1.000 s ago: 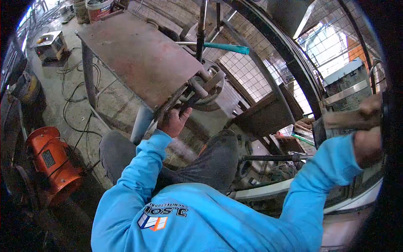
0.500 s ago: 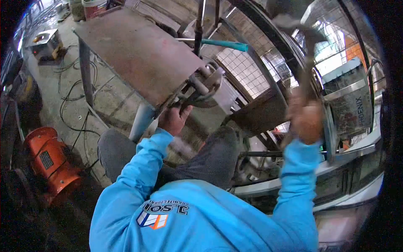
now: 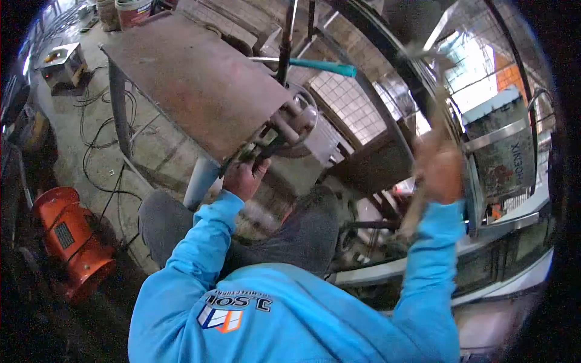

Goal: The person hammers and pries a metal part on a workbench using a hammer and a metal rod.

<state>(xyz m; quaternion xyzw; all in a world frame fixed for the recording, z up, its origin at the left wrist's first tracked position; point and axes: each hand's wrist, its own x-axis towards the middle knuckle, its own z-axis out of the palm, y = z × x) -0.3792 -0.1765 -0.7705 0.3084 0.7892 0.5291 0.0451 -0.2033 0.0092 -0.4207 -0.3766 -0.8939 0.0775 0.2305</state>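
Observation:
My right hand [image 3: 440, 172] is raised at the right, wrapped around the wooden handle of a hammer [image 3: 440, 106]. Motion blurs the hammer, and its head is up above the hand. My left hand [image 3: 242, 179] is closed at the near corner of a rusty metal-topped table [image 3: 200, 78]. Its fingers grip a dark metal piece [image 3: 273, 145], whose lower end the hand hides. Just beyond that piece, a round metal fixture [image 3: 299, 121] with a curved ring stands at the table's end.
A teal-gripped bar [image 3: 324, 66] juts out past the table. An orange cylindrical blower [image 3: 72, 233] sits on the floor at left, with black cables [image 3: 100, 145] and a metal box [image 3: 63, 63] behind it. At right stands a machine marked PHOENIX [image 3: 505, 157], near wire mesh [image 3: 351, 100].
The right hand stays raised while the hammer's blurred handle now also shows below the fist. My left hand has shifted slightly left and down, still at the table corner.

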